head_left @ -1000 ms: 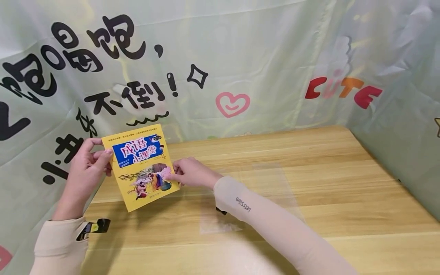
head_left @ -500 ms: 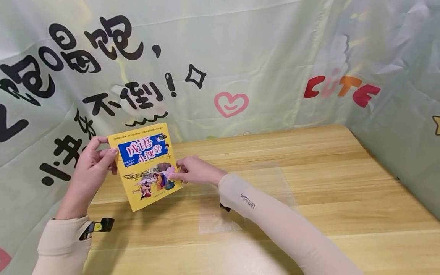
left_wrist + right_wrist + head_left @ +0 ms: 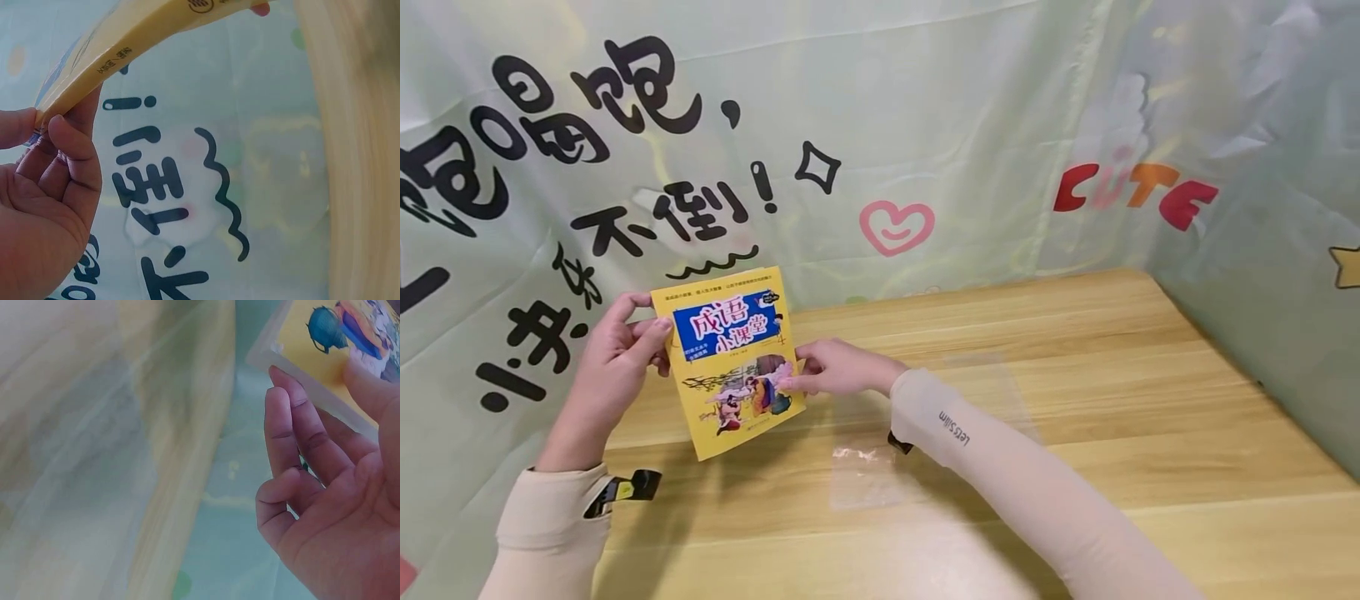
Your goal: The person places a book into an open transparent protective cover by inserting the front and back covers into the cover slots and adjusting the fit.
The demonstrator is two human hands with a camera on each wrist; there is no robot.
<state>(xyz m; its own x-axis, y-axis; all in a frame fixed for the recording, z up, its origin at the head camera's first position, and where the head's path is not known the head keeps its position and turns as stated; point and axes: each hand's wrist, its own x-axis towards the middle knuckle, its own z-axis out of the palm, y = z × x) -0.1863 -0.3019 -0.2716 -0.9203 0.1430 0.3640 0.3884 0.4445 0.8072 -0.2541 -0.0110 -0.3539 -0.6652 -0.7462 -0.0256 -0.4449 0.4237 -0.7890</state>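
A yellow paperback book (image 3: pixel 700 392) with a blue title panel and a painted scene is held up, tilted, over the left part of the table. My left hand (image 3: pixel 617 354) pinches its upper left side, thumb on the cover and fingers behind. On the opposite side, my right hand (image 3: pixel 846 367) grips the lower edge with the thumb on the picture. In the left wrist view the book's spine (image 3: pixel 94 72) bends in a slight curve above the left hand (image 3: pixel 53 181). The right wrist view has the page edges (image 3: pixel 312 394) lying against the fingers of the right hand (image 3: pixel 331 481).
A clear plastic sheet or sleeve (image 3: pixel 861 479) lies flat on the wooden table (image 3: pixel 1120 417), partly under the right forearm. A printed fabric curtain (image 3: pixel 970 167) hangs behind the table and along both sides.
Both hands and the book have shifted slightly to the right in the head view. The grip on the book stays the same, and the plastic sheet lies where it was.
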